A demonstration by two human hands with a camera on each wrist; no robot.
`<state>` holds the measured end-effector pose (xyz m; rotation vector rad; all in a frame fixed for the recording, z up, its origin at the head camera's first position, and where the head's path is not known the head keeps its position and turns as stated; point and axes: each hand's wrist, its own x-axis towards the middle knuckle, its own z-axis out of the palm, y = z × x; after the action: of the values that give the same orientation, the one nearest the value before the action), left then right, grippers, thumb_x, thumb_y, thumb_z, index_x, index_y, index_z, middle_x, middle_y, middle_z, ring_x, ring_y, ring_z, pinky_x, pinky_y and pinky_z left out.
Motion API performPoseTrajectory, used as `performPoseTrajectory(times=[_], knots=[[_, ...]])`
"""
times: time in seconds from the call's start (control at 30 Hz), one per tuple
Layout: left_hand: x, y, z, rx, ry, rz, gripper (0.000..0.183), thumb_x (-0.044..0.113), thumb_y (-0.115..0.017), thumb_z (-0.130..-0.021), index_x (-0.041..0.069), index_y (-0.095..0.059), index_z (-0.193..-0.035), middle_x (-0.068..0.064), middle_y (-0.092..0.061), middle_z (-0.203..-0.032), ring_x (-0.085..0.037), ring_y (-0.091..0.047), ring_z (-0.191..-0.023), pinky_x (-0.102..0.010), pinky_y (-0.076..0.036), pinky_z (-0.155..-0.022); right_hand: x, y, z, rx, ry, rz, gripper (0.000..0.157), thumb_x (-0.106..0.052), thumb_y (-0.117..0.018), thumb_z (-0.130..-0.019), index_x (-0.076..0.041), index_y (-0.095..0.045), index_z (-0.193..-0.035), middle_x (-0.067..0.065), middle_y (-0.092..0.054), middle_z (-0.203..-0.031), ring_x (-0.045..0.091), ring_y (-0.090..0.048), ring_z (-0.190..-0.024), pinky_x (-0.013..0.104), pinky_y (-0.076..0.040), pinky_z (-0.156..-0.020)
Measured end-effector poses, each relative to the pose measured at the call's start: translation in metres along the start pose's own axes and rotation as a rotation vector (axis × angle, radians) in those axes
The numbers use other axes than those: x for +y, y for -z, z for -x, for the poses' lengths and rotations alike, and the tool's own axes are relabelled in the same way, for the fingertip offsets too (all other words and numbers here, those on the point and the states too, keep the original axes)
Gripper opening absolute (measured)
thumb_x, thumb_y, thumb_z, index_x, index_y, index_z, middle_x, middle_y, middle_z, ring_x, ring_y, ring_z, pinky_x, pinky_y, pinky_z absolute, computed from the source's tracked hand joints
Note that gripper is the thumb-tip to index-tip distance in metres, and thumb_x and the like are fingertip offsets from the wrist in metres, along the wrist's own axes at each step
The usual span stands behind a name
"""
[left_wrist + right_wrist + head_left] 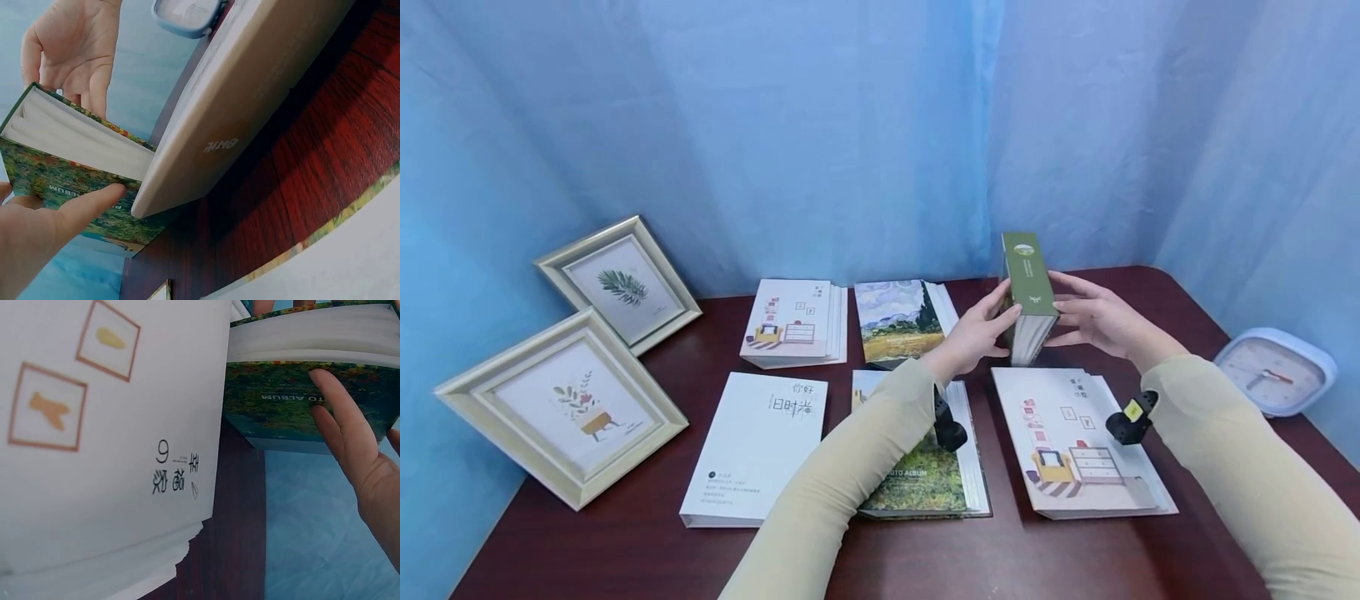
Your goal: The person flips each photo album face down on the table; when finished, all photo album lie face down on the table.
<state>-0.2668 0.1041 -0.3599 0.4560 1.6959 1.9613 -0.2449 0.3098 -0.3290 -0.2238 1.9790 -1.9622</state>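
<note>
A thick photo album (1030, 271) with a green spine stands on edge at the back right of the table, spine upward. My left hand (973, 333) grips its left side near the spine; in the left wrist view a finger lies along its patterned cover (81, 181). On the other side, my right hand (1105, 317) touches the right cover with spread, fairly straight fingers (337, 394). White page edges (312, 337) show between the covers. Just in front lies a white album (1052, 450) with a furniture drawing, below my right wrist.
Flat on the table (940, 558) lie a landscape-cover album (898, 321), a smaller furniture-drawing album (790, 321), a white album (745, 450) and a green album (917, 492) partly under my left forearm. Picture frames (561, 408) stand left; a clock (1273, 371) stands right. A blue curtain (820, 142) hangs behind.
</note>
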Motion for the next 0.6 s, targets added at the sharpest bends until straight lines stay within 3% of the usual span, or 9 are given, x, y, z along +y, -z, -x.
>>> performPoseTrajectory(times=[0.2,0.43,0.6], knots=[[-0.0015,0.0057,0.0019,-0.024,0.022,0.004,0.057,0.025,-0.042,-0.102,0.028,-0.017,-0.153,0.002,-0.013,-0.16,-0.022,-0.022,-0.144,-0.057,-0.04,-0.1,-0.0041,-0.0017,-0.0025,-0.02,-0.003,0.046,0.068,-0.013,-0.041,-0.101,-0.008,0.004,-0.153,-0.015,-0.064,-0.105,0.005,-0.065,-0.095,0.035,-0.056,-0.077],[-0.0062,0.0097,0.0011,-0.11,0.067,-0.096,0.057,0.031,-0.037,-0.103,0.041,-0.007,-0.151,0.001,-0.01,-0.16,-0.023,-0.016,-0.146,-0.057,-0.037,-0.103,-0.0076,-0.0006,-0.0007,-0.037,-0.016,0.035,0.07,-0.013,-0.043,-0.101,-0.008,0.003,-0.153,-0.016,-0.062,-0.106,0.007,-0.066,-0.096,0.035,-0.056,-0.078],[-0.007,0.0082,0.001,-0.114,0.101,-0.138,0.058,0.033,-0.038,-0.103,0.046,-0.006,-0.149,0.002,-0.007,-0.16,-0.029,-0.018,-0.145,-0.06,-0.033,-0.105,-0.0082,-0.0006,-0.0002,0.006,-0.031,0.096,0.069,-0.013,-0.044,-0.1,-0.008,0.0,-0.153,-0.014,-0.056,-0.111,0.006,-0.065,-0.095,0.034,-0.056,-0.079]])
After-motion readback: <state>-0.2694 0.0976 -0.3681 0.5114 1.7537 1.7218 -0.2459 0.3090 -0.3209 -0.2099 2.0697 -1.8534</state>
